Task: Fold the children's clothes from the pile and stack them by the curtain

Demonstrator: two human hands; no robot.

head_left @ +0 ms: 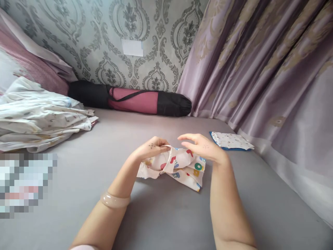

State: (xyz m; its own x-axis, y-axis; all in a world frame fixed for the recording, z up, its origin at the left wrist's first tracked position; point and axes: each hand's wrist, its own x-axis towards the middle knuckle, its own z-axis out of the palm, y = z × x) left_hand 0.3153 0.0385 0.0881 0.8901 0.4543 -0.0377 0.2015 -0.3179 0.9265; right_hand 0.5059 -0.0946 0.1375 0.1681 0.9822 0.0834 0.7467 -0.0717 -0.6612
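Observation:
A small white garment (179,166) with colourful printed figures lies bunched on the grey sheet, partly lifted; its exact kind is hard to tell. With fingers and thumb, my left hand (153,147) pinches its upper edge near the middle, and a light bangle circles that forearm. Over the garment's right end hovers my right hand (201,146), its thumb and fingers apart, with nothing visible between them. Whether the right palm touches the cloth is hidden. Beyond the right hand rests a folded white patterned cloth with a blue edge (231,140).
Rumpled white patterned fabric (41,114) is heaped at the left. A long black and pink carrying bag (134,100) lies along the papered wall. Purple curtains (249,69) hang down the right side. A pixelated patch covers the lower left of the grey sheet (166,222).

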